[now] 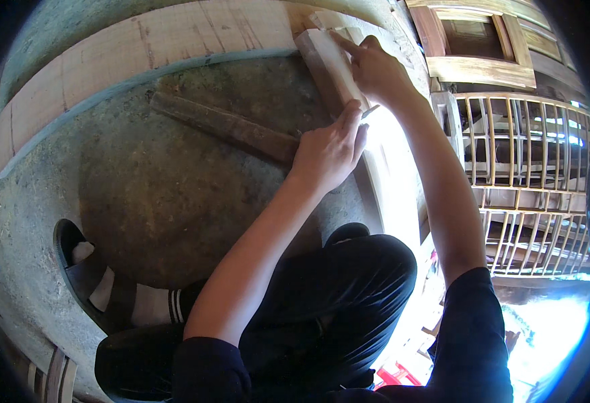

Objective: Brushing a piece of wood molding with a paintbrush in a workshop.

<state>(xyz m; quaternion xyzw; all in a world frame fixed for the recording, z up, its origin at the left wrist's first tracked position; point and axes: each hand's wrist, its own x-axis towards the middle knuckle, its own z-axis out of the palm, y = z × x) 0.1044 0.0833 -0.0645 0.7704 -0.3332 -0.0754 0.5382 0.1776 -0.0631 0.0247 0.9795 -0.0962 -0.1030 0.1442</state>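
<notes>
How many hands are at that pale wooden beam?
2: the left hand is at the near side of the beam, and the right hand is farther up, near its far end. Some fingers are hidden.

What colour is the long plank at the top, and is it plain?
Pale tan plank, not plain: darker brown streaks cross it. Best seen in the head view.
</notes>
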